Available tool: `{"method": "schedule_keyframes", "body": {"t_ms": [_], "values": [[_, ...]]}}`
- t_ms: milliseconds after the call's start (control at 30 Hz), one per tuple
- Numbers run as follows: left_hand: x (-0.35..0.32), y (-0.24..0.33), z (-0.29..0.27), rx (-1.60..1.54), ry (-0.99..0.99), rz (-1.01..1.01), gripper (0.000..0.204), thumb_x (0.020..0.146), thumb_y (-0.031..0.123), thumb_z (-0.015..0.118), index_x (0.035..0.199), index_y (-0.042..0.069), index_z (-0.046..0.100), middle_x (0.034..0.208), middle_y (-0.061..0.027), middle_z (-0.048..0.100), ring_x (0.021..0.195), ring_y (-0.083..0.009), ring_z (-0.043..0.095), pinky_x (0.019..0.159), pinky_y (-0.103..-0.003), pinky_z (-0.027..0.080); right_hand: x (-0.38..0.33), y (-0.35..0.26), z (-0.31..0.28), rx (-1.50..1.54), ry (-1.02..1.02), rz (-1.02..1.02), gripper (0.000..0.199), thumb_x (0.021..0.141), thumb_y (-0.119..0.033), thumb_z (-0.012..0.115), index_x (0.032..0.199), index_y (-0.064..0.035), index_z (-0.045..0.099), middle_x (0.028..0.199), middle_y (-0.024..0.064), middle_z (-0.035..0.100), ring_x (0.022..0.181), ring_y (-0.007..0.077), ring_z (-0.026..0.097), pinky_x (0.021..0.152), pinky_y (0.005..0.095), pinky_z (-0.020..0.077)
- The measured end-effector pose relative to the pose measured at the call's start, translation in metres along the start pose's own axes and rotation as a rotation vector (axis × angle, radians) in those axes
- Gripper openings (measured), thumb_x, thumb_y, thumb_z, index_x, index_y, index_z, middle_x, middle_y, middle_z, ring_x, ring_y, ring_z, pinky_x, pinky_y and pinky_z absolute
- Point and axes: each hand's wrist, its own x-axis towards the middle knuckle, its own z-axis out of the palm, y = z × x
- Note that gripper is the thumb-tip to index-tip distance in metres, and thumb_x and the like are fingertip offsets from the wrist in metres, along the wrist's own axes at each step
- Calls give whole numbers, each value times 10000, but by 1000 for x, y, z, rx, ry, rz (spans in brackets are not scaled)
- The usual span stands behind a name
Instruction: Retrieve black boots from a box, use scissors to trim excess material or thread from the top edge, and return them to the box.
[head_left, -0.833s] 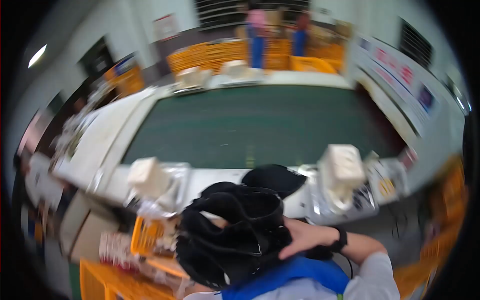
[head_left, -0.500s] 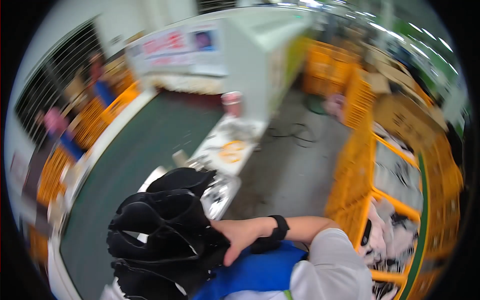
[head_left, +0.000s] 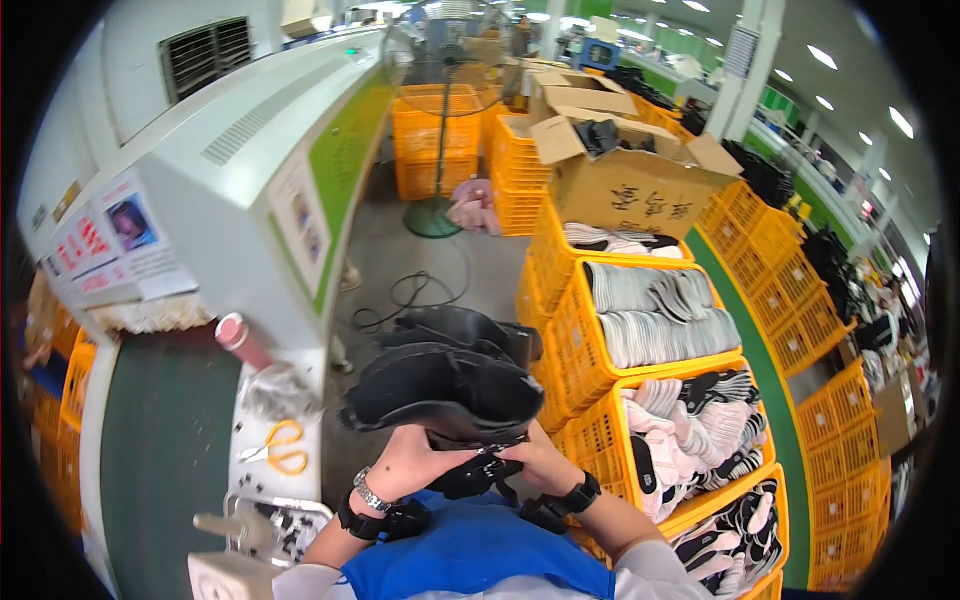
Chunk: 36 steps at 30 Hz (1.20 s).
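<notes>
In front of my chest I hold a bundle of black pieces (head_left: 440,385) that look like stacked shoe uppers, their curved open edges turned up. My left hand (head_left: 408,466) grips the near lower edge, with the thumb on top. My right hand (head_left: 543,462) holds the same edge from the other side, and the two thumbs come close together. The fingers beneath the bundle are hidden. A metal bracelet (head_left: 370,492) circles my left wrist, and a black band (head_left: 578,493) is on my right.
Left: a green conveyor belt (head_left: 165,450) runs into a large white machine (head_left: 250,140); its side ledge carries orange-handled scissors (head_left: 288,450), a pink cup (head_left: 242,340) and a metal tray (head_left: 310,520). Right: orange crates (head_left: 620,370) hold shoe pieces. Ahead: a cardboard box (head_left: 630,190), fan stand (head_left: 440,170) and floor cable (head_left: 410,295).
I have turned right, away from the belt toward the crates. The black bundle has moved from over the belt side to my front; both hands now show on it, where only the right showed clearly.
</notes>
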Motion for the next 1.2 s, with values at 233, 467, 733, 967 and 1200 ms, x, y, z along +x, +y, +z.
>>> {"method": "schedule_keyframes", "body": {"t_ms": [233, 467, 733, 967, 1200], "values": [[145, -33, 18, 64, -348, 201, 901, 742, 326, 704, 1377, 5, 153, 1270, -255, 431, 1184, -325, 456, 979, -364, 366, 34, -28, -70, 325, 464, -178, 380, 756, -95, 585, 1116, 0, 504, 1016, 95, 610, 892, 170, 617, 770, 288, 513], [289, -49, -17, 123, -230, 335, 659, 733, 237, 705, 1287, 35, 409, 1223, -152, 521, 1150, -264, 497, 968, -337, 370, 141, -111, -174, 369, 616, -234, 227, 768, -176, 567, 950, -47, 610, 914, 97, 661, 832, 239, 640, 797, 360, 510], [410, -84, -46, 163, -183, 175, 541, 713, 160, 711, 1187, 8, 498, 1086, -126, 613, 1029, -260, 579, 883, -325, 436, 198, -334, -287, -87, 803, -974, 154, 792, -111, 530, 936, -61, 551, 878, 17, 579, 815, 155, 585, 769, 323, 500], [521, -106, -53, 361, -156, 189, 513, 700, 221, 720, 1138, 31, 534, 1002, -117, 620, 939, -300, 566, 852, -368, 435, 271, -567, -418, -608, 1079, -1121, 276, 715, -83, 691, 962, 10, 610, 886, 69, 637, 772, 158, 623, 709, 279, 519], [645, -89, -48, 493, -177, 251, 546, 651, 111, 725, 1153, 27, 527, 1008, -111, 622, 968, -274, 576, 850, -356, 446, 332, -647, -571, -1482, 1851, -857, 591, 587, -324, 705, 1012, 55, 548, 943, 232, 625, 894, 360, 609, 796, 389, 467]]}}
